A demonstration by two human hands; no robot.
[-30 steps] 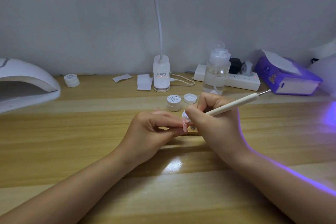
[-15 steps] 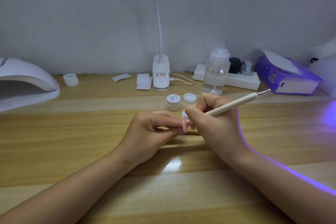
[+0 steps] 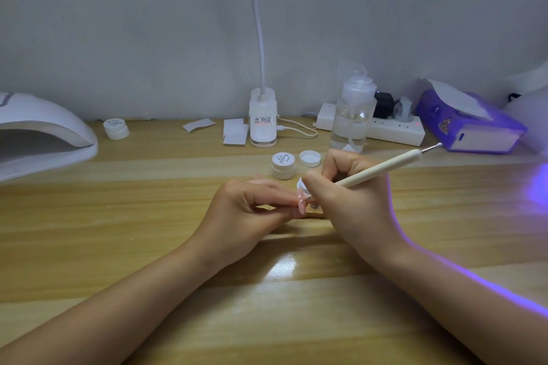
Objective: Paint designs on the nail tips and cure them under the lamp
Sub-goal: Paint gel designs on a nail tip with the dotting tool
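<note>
My left hand [image 3: 252,210] pinches a small pink nail tip [image 3: 301,205] at the middle of the wooden desk. My right hand [image 3: 347,201] grips a cream dotting pen [image 3: 382,168] like a pencil; its working end meets the nail tip, its metal ball end points up to the right. A small open white pot [image 3: 302,184] is partly hidden behind my right thumb. The white curing lamp [image 3: 44,133] stands at the far left, its opening facing right.
A closed gel pot [image 3: 283,165] and a loose lid [image 3: 310,158] lie just behind my hands. Further back: another pot [image 3: 116,128], paper pieces [image 3: 235,131], a clip desk lamp base [image 3: 263,121], a pump bottle [image 3: 353,115], a power strip [image 3: 394,129], a purple box [image 3: 468,124].
Nothing has visibly changed; both hands stay together on the nail tip with only slight shifts of the pen.
</note>
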